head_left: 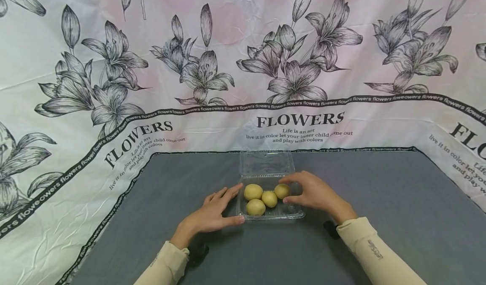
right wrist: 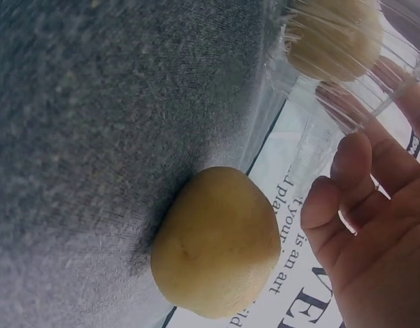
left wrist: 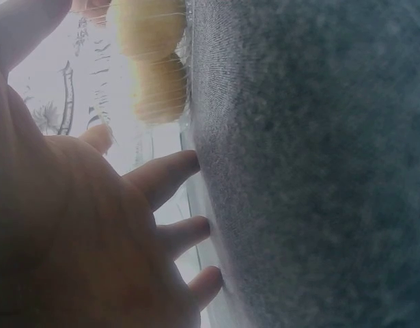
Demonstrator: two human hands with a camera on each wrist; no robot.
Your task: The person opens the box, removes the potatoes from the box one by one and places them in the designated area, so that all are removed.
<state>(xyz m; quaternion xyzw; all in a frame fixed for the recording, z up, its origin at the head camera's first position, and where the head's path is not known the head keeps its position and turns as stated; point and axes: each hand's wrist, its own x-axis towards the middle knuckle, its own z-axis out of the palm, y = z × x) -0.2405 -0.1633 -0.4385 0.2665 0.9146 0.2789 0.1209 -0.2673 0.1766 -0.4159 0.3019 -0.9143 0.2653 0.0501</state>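
A clear plastic clamshell box (head_left: 292,211) stands on the grey cloth with several yellow potatoes (head_left: 256,207) inside. My right hand (head_left: 317,194) reaches over its right side, index finger and thumb around the rightmost potato (head_left: 282,191). At the left side, my left hand (head_left: 209,215) is spread, index fingertip and thumb tip right at the box's edge. In the left wrist view, its fingers (left wrist: 165,178) are straight beside the see-through wall. Another potato (right wrist: 216,242) lies outside the box, below the right hand in the right wrist view; that hand hides it in the head view.
The box's transparent lid (head_left: 267,162) is folded back towards the rear. Grey cloth (head_left: 273,255) covers the tabletop. A white curtain with flower drawings and lettering (head_left: 300,119) hangs behind the table and along both sides.
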